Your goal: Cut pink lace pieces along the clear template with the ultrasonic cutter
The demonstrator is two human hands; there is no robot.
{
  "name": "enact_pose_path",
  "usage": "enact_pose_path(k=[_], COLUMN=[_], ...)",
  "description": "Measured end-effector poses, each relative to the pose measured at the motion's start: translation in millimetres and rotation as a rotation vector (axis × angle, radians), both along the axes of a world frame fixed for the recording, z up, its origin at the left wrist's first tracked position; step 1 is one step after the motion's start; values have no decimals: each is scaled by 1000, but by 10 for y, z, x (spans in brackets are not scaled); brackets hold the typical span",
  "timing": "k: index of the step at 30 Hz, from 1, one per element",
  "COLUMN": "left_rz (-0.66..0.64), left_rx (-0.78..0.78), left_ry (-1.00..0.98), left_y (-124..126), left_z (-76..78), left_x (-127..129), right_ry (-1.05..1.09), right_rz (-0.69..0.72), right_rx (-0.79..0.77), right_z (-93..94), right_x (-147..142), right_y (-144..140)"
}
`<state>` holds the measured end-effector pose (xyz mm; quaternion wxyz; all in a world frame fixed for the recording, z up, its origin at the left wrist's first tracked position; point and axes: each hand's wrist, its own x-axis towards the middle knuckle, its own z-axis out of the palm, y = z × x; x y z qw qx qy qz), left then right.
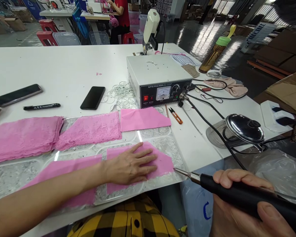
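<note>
Two hands engaged: left hand (130,163) flat, fingers spread, pinning pink fabric piece (162,163); right hand (239,210) clenched around cutting pen (236,194), tip at fabric's three-o'clock corner. Advise keeping fabric taut, fingers clear of tip.

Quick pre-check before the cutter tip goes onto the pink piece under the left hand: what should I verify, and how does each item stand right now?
1. Left hand flat on the pink fabric piece, pinning it: ok.
2. Right hand gripping the black handheld tool: ok.
3. Tool tip off the fabric, just past its right corner: ok.
4. Left-hand fingers away from the tip: ok, a gap shows.
5. Control box powered: red lamp appears lit, meter reading cannot tell.
6. Cable free of the work area: not ok, it runs across the table around the lidded pot.
</note>
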<state>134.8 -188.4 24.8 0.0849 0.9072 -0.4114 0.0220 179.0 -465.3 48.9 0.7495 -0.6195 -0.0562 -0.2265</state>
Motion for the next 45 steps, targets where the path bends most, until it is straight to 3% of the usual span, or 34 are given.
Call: enact_pose_path(k=[9, 31, 45], left_rz=[-1, 1, 15], left_rx=[22, 13, 14], left_ry=[1, 21, 7], left_y=[-17, -17, -24], left_z=[19, 24, 18], left_x=[5, -4, -19], right_ry=[22, -76, -47], right_rz=[-56, 1, -26], right_rx=[55, -39, 21], right_z=[59, 44, 96], right_x=[40, 75, 46], right_y=[35, 46, 37])
